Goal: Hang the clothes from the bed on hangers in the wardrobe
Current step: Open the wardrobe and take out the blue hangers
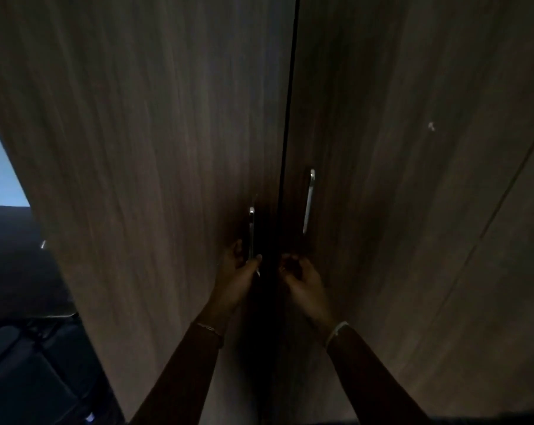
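Wardrobe doors (pixel 155 148) matt wood-grain (dim light); handles (pixel 309 200) shiny metal.

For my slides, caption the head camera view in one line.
Dim light: left hand grips the left door's handle, right hand at the dark gap between the wardrobe doors.

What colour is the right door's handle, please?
The handle is shiny silver; head view shows it.

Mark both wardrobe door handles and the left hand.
left door handle (pixel 251 230): head view, middle of the metal bar.
right door handle (pixel 309 200): head view, middle of the metal bar.
left hand (pixel 238 271): head view, middle of the hand.
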The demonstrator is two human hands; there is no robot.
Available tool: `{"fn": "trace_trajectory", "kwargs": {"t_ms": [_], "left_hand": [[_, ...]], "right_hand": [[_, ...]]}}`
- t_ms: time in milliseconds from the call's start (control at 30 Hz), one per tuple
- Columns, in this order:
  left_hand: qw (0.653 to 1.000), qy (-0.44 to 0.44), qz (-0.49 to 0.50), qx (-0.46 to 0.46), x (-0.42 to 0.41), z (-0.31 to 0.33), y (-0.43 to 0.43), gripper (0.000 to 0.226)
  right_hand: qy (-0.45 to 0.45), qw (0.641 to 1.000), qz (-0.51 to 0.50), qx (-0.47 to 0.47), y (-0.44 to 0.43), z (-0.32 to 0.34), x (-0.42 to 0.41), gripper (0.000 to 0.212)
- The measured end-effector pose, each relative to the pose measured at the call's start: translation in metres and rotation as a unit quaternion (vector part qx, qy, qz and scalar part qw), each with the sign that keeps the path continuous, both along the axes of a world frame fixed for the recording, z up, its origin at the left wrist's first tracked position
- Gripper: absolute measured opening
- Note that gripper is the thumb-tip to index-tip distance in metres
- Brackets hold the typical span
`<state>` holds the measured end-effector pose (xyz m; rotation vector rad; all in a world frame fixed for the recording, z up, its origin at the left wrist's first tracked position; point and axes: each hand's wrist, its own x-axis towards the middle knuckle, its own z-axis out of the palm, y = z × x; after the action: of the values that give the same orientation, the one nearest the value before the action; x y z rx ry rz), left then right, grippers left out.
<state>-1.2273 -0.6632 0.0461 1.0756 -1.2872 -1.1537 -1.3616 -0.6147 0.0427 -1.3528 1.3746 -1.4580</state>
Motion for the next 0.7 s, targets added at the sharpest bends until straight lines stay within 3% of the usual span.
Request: {"fn": "trace_trajectory", "kwargs": {"t_ms": [133, 367, 600, 700], "left_hand": [[0.999, 0.014, 0.028, -0.019, -0.013, 0.009, -0.035, 0.036], [1.000, 0.015, 0.016, -0.004, -0.024, -0.001, -0.050, 0.012], [0.997, 0.002, 0.062, -0.038, -0.033, 0.001, -0.039, 0.015], [0.994, -0.041, 0.081, -0.068, -0.032, 0.000, -0.025, 0.028]], "right_hand": [[-0.010, 1.000, 0.015, 0.003, -0.037, 0.001, -0.002, 0.026], [-0.021, 0.999, 0.019, 0.015, -0.069, -0.009, -0.008, 0.032], [-0.023, 1.000, -0.001, -0.015, -0.072, -0.002, -0.010, 0.036], [-0.021, 0.999, 0.027, -0.031, -0.063, 0.007, -0.005, 0.037]]}}
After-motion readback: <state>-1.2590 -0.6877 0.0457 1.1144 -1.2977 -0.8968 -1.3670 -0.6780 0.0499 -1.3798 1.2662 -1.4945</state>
